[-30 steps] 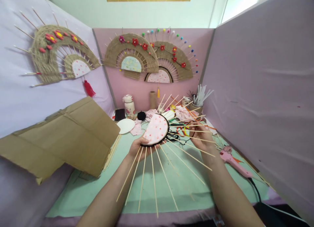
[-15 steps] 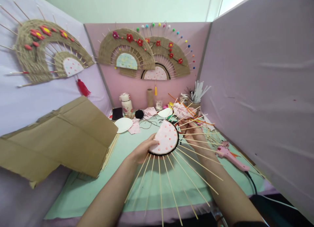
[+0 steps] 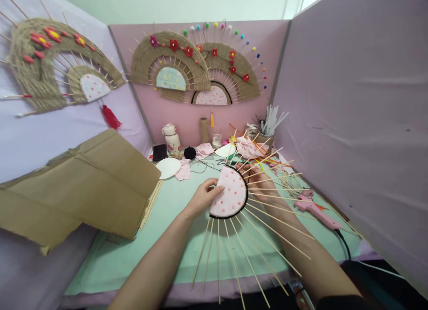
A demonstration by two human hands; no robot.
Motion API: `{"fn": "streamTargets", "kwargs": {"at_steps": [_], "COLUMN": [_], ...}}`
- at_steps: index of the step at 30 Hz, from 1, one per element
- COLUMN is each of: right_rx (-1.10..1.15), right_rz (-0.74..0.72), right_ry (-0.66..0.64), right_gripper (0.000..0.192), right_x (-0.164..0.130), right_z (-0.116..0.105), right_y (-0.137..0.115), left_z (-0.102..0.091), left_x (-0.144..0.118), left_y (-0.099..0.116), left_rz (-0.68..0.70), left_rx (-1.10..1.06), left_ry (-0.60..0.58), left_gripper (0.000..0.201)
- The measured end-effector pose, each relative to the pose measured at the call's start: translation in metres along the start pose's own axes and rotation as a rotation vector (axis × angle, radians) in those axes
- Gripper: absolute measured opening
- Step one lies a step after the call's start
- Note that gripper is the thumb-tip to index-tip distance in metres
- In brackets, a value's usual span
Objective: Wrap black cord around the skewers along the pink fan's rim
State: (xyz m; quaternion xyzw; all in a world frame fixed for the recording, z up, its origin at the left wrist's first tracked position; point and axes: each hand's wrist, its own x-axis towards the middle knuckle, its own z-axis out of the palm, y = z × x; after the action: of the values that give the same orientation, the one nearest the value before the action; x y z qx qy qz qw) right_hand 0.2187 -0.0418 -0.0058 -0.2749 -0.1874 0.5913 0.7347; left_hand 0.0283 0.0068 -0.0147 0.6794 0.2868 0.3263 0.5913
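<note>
Above the green bench (image 3: 167, 238), both hands hold a half-round pink fan frame (image 3: 230, 195) with bamboo sticks fanning out. Left hand (image 3: 202, 197) pinches its straight edge; right hand (image 3: 262, 185) grips behind the sticks, near a pink glue gun (image 3: 314, 208).

- Open green table surface (image 3: 174, 238) is left to the left of the skewer fan (image 3: 230, 196).
- The left side is walled by leaning cardboard (image 3: 83, 185).
- Passage on the right is narrowed by a pink glue gun (image 3: 312, 208).
- The far edge is crowded with a cup of sticks (image 3: 267, 136) and a bottle (image 3: 171, 138).
</note>
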Motion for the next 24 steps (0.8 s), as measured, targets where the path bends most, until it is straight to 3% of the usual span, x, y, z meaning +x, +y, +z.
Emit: {"fn": "streamTargets", "kwargs": {"at_steps": [4,9,15,18,24], "right_rx": [0.001,0.018,0.04,0.04,0.007], "right_rz": [-0.007,-0.034,-0.055,-0.068,-0.05], "right_ry": [0.008,0.025,0.009,-0.008,0.0], "right_gripper": [0.005,0.007,0.006,0.006,0.004], "right_x": [-0.002,0.0,0.003,0.004,0.002], "right_z": [0.002,0.001,-0.004,-0.007,-0.006], "right_y": [0.002,0.004,0.003,0.003,0.003], "left_z": [0.004,-0.006,-0.027,-0.033,-0.038], "left_x": [0.003,0.001,0.003,0.002,-0.004], "left_y": [-0.004,-0.005,-0.016,-0.02,-0.019], "left_rz": [-0.105,-0.276,-0.429,-0.453,-0.377], "left_rx": [-0.212,-0.408,-0.666,-0.755,-0.87], "left_ry": [-0.058,-0.208,-0.174,-0.24,-0.37], "left_gripper": [0.031,0.034,0.03,0.037,0.059]}}
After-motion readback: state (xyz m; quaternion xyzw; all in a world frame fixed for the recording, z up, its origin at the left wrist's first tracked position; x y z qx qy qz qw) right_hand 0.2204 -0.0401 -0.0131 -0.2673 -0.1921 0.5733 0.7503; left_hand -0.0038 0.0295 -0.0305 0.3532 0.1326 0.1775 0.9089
